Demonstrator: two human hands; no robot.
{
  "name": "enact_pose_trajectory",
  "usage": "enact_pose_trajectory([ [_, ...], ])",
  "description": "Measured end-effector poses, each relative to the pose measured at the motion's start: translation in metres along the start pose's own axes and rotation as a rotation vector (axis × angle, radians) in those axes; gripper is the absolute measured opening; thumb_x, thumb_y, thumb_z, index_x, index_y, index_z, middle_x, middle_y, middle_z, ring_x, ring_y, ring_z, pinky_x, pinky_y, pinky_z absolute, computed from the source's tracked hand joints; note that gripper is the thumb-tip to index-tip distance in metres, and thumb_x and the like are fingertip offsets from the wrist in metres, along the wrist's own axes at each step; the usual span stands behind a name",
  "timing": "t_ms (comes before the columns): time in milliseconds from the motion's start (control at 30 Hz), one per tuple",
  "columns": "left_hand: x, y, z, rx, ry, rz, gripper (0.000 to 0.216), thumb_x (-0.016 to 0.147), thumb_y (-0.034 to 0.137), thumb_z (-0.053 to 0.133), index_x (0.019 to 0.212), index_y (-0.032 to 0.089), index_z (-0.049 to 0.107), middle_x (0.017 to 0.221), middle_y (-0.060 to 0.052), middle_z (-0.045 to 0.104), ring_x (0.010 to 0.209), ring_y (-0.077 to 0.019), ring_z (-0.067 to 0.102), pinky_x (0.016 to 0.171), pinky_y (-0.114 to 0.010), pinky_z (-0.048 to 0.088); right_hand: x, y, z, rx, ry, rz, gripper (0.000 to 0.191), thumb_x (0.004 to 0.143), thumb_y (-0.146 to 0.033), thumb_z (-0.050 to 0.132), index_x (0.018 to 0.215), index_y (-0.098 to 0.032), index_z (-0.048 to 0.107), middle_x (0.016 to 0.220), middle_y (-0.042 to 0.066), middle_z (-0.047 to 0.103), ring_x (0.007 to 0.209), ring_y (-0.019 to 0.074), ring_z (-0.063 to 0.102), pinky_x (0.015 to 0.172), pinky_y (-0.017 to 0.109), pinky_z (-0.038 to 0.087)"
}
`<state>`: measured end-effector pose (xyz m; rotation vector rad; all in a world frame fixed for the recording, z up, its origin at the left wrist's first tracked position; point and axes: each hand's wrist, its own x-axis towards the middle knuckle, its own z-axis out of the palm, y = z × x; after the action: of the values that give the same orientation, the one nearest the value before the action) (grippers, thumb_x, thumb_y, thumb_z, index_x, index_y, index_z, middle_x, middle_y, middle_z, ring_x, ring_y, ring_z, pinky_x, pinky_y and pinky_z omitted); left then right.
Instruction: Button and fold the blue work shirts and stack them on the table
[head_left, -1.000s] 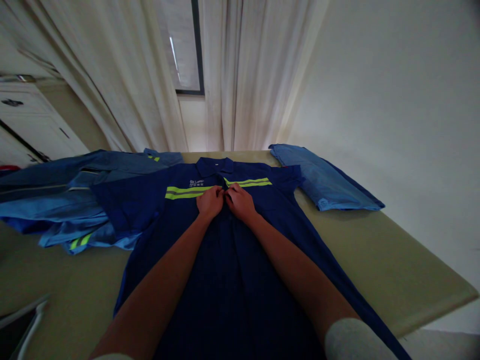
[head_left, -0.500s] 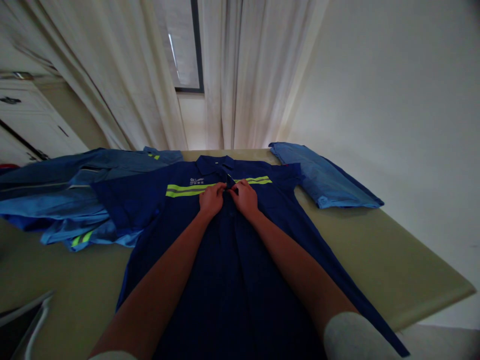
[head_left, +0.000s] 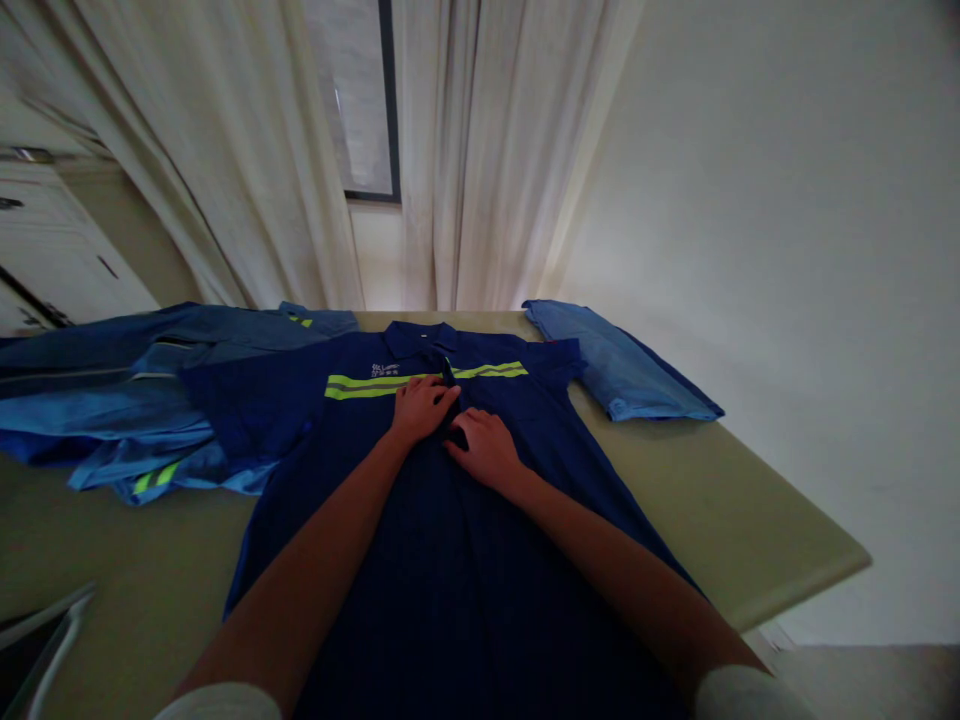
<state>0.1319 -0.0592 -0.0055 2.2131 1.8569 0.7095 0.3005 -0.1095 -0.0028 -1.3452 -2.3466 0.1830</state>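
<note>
Tbl w/ navy shirt under hands

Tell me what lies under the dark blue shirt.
The dark blue shirt lies on the table, and its sleeve on the picture's left overlaps light blue clothes. Whatever else lies beneath the cloth is covered and cannot be seen.

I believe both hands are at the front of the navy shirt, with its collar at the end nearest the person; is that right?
Not quite: the head view shows the collar at the far end, toward the curtains. The left hand and right hand are at the front of the shirt.
</note>
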Motion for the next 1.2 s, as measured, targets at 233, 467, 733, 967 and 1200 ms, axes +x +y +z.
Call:
enact_pose_trajectory([
  [233, -0.009, 0.001, 0.001, -0.079, 0.066, 0.195, 0.024, 0.100, 0.039, 0.061, 0.099, 0.023, 0.078, 0.120, -0.010, 0.074, 0.120, -0.0289, 0.062, 0.113, -0.044, 0.044, -0.013, 0.002, -0.001, -0.036, -0.066, 0.064, 0.016, 0.106, -0.034, 0.063, 0.112, -0.022, 0.072, 0.113, 0.006, 0.070, 0.098, 0.0204, 0.068, 0.083, 0.030, 0.052],
  [467, -0.031, 0.000, 0.002, -0.070, 0.003, 0.080, 0.030, 0.103, 0.042, 0.053, 0.087, 0.022, 0.070, 0.098, -0.010, 0.075, 0.100, -0.0284, 0.068, 0.095, -0.039, 0.050, -0.011, 0.001, 0.003, -0.096, -0.049, 0.043, 0.022, 0.112, -0.032, 0.051, 0.113, -0.022, 0.070, 0.114, 0.008, 0.070, 0.098, 0.0204, 0.069, 0.083, 0.030, 0.053],
  [733, -0.031, -0.003, 0.003, -0.246, -0.065, 0.035, 0.026, 0.105, 0.037, 0.044, 0.094, 0.024, 0.065, 0.091, -0.005, 0.075, 0.085, -0.0230, 0.071, 0.080, -0.034, 0.050, -0.011, 0.008, 0.004, -0.063, -0.042, -0.038, 0.021, 0.111, -0.029, 0.053, 0.116, -0.020, 0.070, 0.116, 0.008, 0.069, 0.099, 0.0192, 0.069, 0.089, 0.029, 0.052],
  [967, -0.027, -0.007, 0.003, -0.378, -0.059, 0.035, 0.030, 0.103, 0.041, 0.047, 0.091, 0.022, 0.066, 0.086, -0.003, 0.074, 0.081, -0.0204, 0.069, 0.077, -0.031, 0.053, -0.004, 0.016, 0.005, 0.120, -0.012, 0.029, 0.013, 0.107, -0.029, 0.061, 0.105, -0.022, 0.072, 0.108, 0.004, 0.071, 0.094, 0.0169, 0.068, 0.083, 0.027, 0.049],
  [1200, -0.027, -0.006, 0.003, -0.190, -0.116, 0.163, 0.031, 0.101, 0.022, 0.046, 0.122, 0.022, 0.068, 0.125, -0.009, 0.075, 0.114, -0.0245, 0.070, 0.105, -0.038, 0.052, 0.000, 0.028, 0.007, 0.248, 0.099, 0.133, 0.002, 0.100, -0.021, 0.070, 0.102, -0.021, 0.068, 0.090, 0.000, 0.069, 0.083, 0.0171, 0.065, 0.078, 0.028, 0.047],
])
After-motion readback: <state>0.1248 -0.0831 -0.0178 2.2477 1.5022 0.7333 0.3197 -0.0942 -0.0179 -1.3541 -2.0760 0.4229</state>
